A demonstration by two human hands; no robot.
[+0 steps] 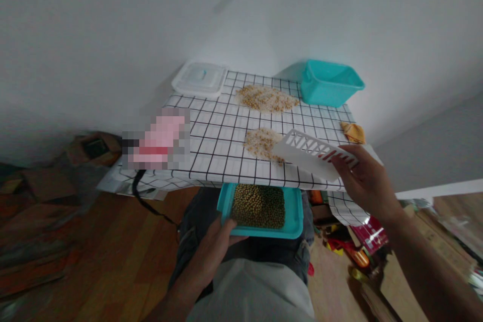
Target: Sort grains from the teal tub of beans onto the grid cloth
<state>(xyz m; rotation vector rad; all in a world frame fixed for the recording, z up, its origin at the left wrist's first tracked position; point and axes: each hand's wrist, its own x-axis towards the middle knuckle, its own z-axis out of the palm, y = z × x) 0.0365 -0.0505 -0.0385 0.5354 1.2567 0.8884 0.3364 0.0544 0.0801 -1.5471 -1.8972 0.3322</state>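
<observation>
Hands apart, each loaded. Right hand [364, 181] grips slotted white scoop [304, 157] over table's [215, 148] front right, tip at near pile [260, 143]. Left hand [217, 236] has teal tub [294, 214] of beans [260, 206] by its left side, just below table's front edge. Table back: far pile [266, 99] mid, bin [322, 91] right, lid [199, 79] left. Cloth [353, 133] at table's right edge.

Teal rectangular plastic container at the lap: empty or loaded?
Loaded: small round brownish grains show inside the teal rectangular plastic container; depth unclear.
</observation>
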